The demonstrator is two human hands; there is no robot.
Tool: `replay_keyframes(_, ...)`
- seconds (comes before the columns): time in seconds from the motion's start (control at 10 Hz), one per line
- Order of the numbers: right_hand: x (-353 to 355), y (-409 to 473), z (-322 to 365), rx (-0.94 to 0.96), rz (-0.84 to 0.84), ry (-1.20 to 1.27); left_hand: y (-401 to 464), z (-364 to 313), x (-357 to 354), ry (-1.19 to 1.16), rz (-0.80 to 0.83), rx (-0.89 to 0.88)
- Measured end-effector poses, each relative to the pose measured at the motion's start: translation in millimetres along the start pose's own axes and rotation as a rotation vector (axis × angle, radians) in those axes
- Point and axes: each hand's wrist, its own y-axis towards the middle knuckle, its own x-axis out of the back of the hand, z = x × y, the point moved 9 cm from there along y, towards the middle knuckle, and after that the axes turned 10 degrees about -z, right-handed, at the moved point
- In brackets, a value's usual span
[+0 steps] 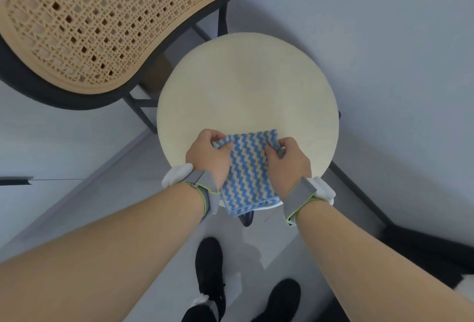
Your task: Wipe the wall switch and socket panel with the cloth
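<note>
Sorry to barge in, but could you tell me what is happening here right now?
A person stands over a round cream chair seat, gripping a blue-and-white zigzag cloth with the left hand and right hand. The cloth hangs over the seat's near edge. No switch or socket panel is in view.

A room in a home: a cane-backed chair (77,26) with a round cream seat (246,85) stands on a pale floor (77,142) beside a plain wall (384,39).
</note>
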Motion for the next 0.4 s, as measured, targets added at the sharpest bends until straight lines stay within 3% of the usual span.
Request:
replay_keyframes(0.1, 2.1, -2.3, 6.2, 0.014, -0.025, -0.049, 6.2, 0.1, 4.5, 0.057, -0.002, 0.000)
replay_keyframes(0.2, 18.8, -6.9, 15.8, 0.034, -0.206, -0.193, 9.9, 0.6, 13.4, 0.073, -0.005, 0.033)
replay_keyframes(0.3, 35.8, -12.7, 30.7, 0.029, -0.291, -0.168, 6.9, -6.9, 24.9, 0.041, -0.020, 0.046)
replay_keyframes(0.4, 45.0, -18.1, 37.7, -0.010, -0.201, -0.030, -5.6, -15.4, 29.9, -0.087, 0.036, 0.099)
